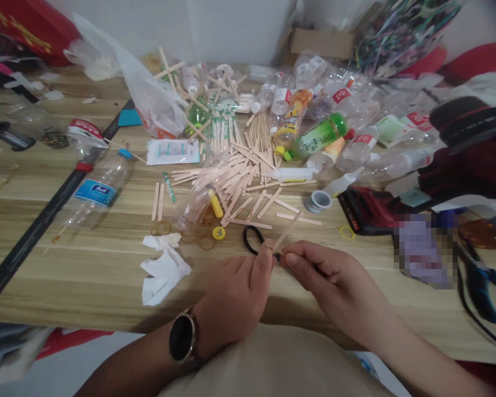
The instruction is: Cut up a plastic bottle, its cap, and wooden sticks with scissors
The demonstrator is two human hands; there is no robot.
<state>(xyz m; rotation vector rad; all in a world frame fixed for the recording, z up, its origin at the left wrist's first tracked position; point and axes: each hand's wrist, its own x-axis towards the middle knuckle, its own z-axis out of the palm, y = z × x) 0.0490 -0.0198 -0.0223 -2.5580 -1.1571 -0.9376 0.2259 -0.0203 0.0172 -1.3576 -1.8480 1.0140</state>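
My left hand (242, 286), with a watch on its wrist, is closed around the lower end of a wooden craft stick (288, 231), which slants up to the right. My right hand (330, 275) pinches a thin tan strand, which looks like a rubber band (278, 251), stretched against the stick by my left thumb. Just behind the fingertips lies a black loop (252, 237), partly hidden by my left hand. Loose craft sticks (242, 179) are heaped beyond it, and more tan rubber bands (206, 234) lie left of centre.
Plastic bottles (320, 135) crowd the back right. A red and black power tool (367, 212) and pliers (481, 281) lie at right. White tissue (163, 273), a blue-labelled bottle (97, 190) and a long dark bar (37, 237) are at left. A grey tape roll (318, 202) sits near centre right.
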